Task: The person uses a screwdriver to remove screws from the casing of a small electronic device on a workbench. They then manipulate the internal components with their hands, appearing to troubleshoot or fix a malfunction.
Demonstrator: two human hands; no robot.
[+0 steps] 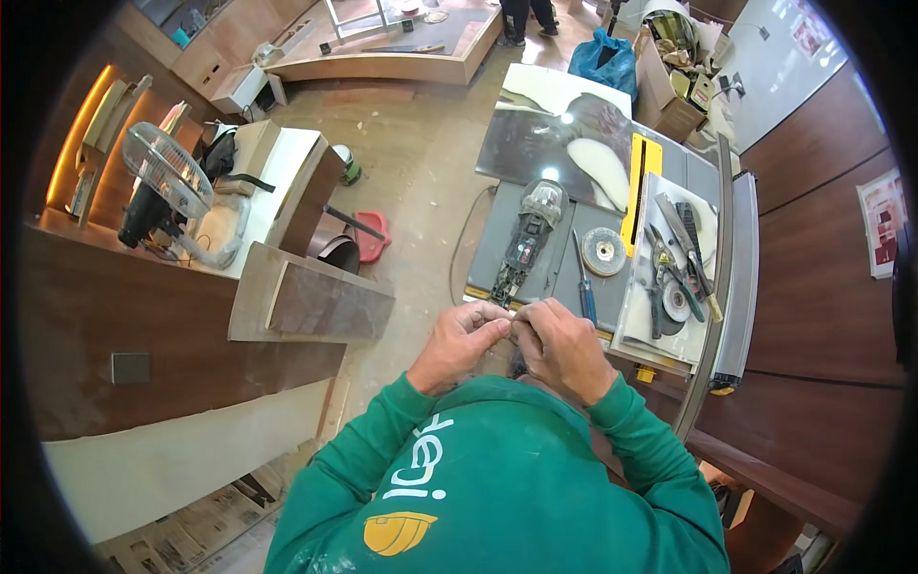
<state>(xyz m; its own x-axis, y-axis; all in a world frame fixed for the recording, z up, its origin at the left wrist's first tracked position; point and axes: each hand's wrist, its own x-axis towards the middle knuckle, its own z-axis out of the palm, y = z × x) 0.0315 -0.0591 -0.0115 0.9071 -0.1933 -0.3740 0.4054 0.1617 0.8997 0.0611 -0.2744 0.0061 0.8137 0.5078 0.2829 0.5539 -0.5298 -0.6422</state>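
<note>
My left hand (449,342) and my right hand (562,346) meet in front of my chest, fingertips pinched together. Whatever they hold is too small to make out. Just beyond them a dark power tool (526,244) lies on the grey bench (564,215), its inner parts seeming bare at the near end. To its right are a screwdriver (586,295) with a blue handle and a round abrasive disc (603,252). Pliers (662,256), another disc (675,301) and several other hand tools lie on a pale board (639,320) further right.
A metal rail (724,239) runs along the bench's right side. On the left, a fan (167,177) stands on a counter, with a wooden panel (330,301) near it. A red dustpan (371,234) lies on the floor. Far off, a person's legs (528,17) show.
</note>
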